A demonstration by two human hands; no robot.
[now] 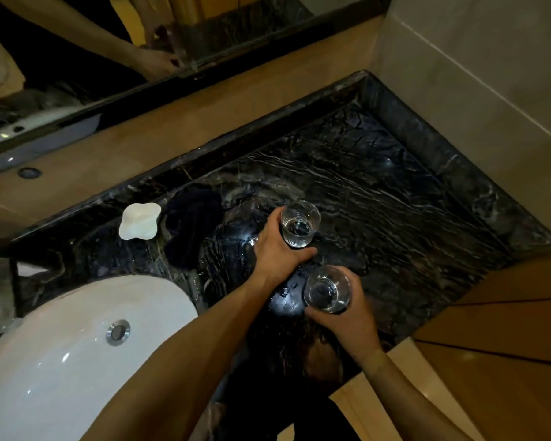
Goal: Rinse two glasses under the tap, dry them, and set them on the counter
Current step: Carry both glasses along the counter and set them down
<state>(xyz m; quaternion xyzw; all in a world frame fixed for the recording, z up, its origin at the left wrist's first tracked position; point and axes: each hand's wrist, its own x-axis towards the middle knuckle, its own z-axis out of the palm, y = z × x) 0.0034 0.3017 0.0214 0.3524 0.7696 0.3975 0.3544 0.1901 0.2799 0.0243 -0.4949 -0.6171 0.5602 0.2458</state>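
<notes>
On dark marble counter point(379, 186), at the sink's point(61, 361) two o'clock, left hand point(277, 246) wraps the farther glass point(299, 224); right hand point(347, 319) grips the nearer glass point(327, 289), likely for carrying both at once.

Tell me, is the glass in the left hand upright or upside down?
Upright. The glass in the left hand has its open rim facing up at the camera, and its thick base is low, by the dark counter.

Both forearms are bare, no sleeves, rings or watch visible.
</notes>
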